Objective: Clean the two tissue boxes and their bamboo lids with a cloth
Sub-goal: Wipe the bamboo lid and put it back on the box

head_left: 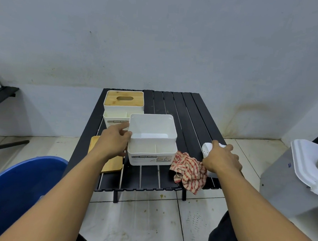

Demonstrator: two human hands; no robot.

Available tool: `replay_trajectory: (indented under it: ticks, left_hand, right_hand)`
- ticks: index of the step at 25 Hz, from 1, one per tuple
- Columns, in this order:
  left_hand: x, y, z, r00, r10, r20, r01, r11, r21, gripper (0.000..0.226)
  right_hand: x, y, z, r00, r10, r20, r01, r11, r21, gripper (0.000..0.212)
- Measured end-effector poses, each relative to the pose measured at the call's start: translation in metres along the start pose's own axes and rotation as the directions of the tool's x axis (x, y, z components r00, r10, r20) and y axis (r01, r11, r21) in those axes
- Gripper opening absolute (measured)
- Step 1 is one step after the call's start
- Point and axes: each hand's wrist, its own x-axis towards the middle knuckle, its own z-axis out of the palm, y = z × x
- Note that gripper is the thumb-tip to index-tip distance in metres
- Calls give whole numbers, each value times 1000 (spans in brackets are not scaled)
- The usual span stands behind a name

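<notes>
Two white tissue boxes stand on a black slatted table (191,118). The far box (115,121) wears its bamboo lid (124,98). The near box (152,138) is open and looks empty. Its bamboo lid (112,166) lies flat on the table to the left, partly under my left forearm. My left hand (114,140) touches the near box's left wall, fingers extended. A red-and-white checked cloth (188,169) lies crumpled right of the near box. My right hand (221,158) grips a white tissue pack (206,148) at the table's right edge.
A blue tub (22,187) sits on the floor at lower left. A grey box topped with a white foam tray (307,165) stands to the right. A black stand (0,101) is at the far left. The wall is close behind the table.
</notes>
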Motion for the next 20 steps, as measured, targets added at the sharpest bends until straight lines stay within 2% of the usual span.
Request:
replay_trajectory:
  ticks: [3,5,7,9,11,13,15,17,20]
  left_hand:
    - [-1,3,-1,1000,-1,-2,1,1000,10,47]
    - [0,5,-3,1000,-6,3,6,1000,27,46]
    - [3,7,-6,1000,-5,27,3,998,66,46]
    - [8,6,-10,999,-1,44,-3,995,96,47]
    - [13,5,-17,1000,-3,22,1,996,93,48]
    - [17,3,-28,999,-1,-35,4,997,80,47]
    - [22,-2,-38,997,-19,-73,23,998,63,47]
    - [26,-8,-46,995,-51,-88,55,998,43,47]
    - [30,-12,-49,995,-73,-64,74,997,23,47]
  right_hand:
    - [-2,-2,-6,994,-44,-99,48,998,39,71]
    - [-5,-7,-16,953,-157,-259,187,978,94,67]
    - [-8,-21,-32,833,-335,-441,428,894,130,69]
    - [-14,-47,-49,656,-533,-534,673,733,94,70]
    - [-18,-78,-57,461,-727,-509,830,556,-42,69]
    - [-19,-106,-59,322,-859,-398,893,416,-175,69]
    - [-17,-126,-58,277,-920,-277,907,346,-241,68]
    - [-14,-141,-53,269,-945,-188,913,312,-263,67]
    - [-11,-150,-43,312,-946,-85,925,323,-203,63]
